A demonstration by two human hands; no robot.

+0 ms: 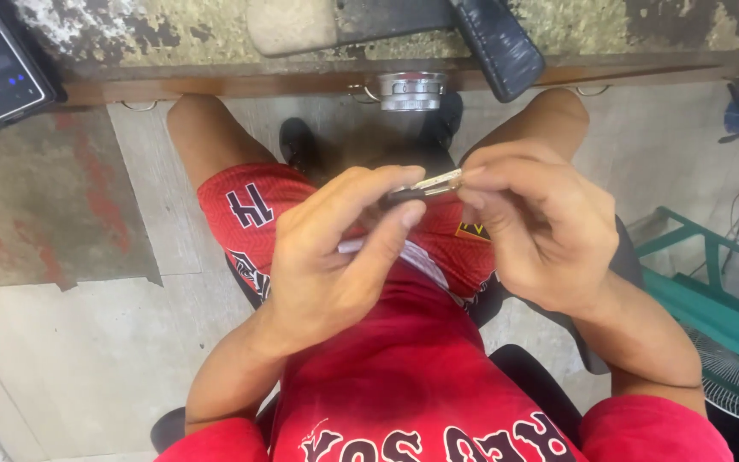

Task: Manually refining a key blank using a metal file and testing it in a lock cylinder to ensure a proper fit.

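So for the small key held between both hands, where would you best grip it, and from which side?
Grip the key by its dark head, from the left hand's side. The head is the broader end and faces that hand, giving fingertips more surface. The thin metal blade points toward the right hand, which pinches its tip.

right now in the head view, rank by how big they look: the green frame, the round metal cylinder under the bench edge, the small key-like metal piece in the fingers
1. green frame, cut off by the picture edge
2. round metal cylinder
3. key-like metal piece, pinched between left hand and right hand; nearer the camera, yet smallest
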